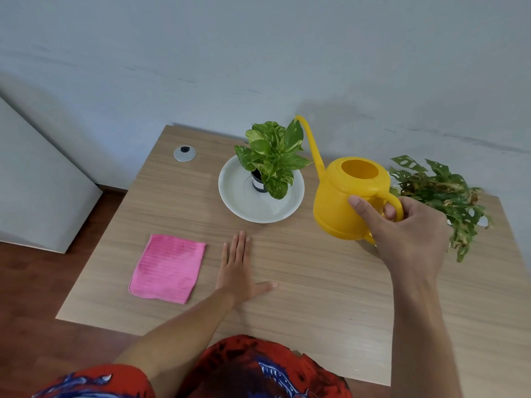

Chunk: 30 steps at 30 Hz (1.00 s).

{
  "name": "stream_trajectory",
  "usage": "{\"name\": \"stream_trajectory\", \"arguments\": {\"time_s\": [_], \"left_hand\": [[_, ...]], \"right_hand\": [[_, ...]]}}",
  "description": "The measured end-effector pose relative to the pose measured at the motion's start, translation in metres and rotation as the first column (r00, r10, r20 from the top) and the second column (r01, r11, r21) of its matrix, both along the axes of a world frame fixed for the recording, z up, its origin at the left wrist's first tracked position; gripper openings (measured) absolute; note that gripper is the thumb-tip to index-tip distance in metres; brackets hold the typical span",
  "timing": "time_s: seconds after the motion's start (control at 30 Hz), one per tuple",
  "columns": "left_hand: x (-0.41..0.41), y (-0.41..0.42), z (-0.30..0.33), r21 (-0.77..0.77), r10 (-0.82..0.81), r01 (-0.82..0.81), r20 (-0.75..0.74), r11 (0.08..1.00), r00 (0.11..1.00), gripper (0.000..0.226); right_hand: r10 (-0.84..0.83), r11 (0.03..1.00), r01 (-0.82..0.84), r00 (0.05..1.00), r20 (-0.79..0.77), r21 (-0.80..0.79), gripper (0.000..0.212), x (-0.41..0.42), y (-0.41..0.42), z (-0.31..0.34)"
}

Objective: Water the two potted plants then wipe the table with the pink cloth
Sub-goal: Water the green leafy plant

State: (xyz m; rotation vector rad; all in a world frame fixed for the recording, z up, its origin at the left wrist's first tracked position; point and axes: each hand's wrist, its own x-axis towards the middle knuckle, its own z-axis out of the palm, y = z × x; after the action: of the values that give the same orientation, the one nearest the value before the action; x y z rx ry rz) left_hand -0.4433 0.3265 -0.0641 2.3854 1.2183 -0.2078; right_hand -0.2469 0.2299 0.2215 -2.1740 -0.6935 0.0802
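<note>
Yellow watering can (344, 202) hangs above the wooden tabletop (301, 297), its handle gripped by the right hand (408, 225), spout tip beside the leaves of the potted plant (273, 159) standing in a white dish (241, 202). Behind that hand sits the second plant (442, 193). Left hand (237, 271) lies flat, fingers straight, just right of the pink cloth (168, 268).

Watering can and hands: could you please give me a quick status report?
Right hand grips yellow watering can handle, spout over pothos. Left hand flat on table. Pink cloth untouched. Nothing in the way.
</note>
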Motion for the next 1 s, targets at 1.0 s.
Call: {"name": "stream_trajectory", "arguments": {"time_s": [1.0], "left_hand": [[0.002,0.001,-0.002,-0.011,-0.005,0.004,-0.051,1.000,0.999,0.142]], "right_hand": [[0.086,0.993,-0.089,0.995,-0.049,-0.075,0.063,-0.024,-0.048,-0.024]]}}
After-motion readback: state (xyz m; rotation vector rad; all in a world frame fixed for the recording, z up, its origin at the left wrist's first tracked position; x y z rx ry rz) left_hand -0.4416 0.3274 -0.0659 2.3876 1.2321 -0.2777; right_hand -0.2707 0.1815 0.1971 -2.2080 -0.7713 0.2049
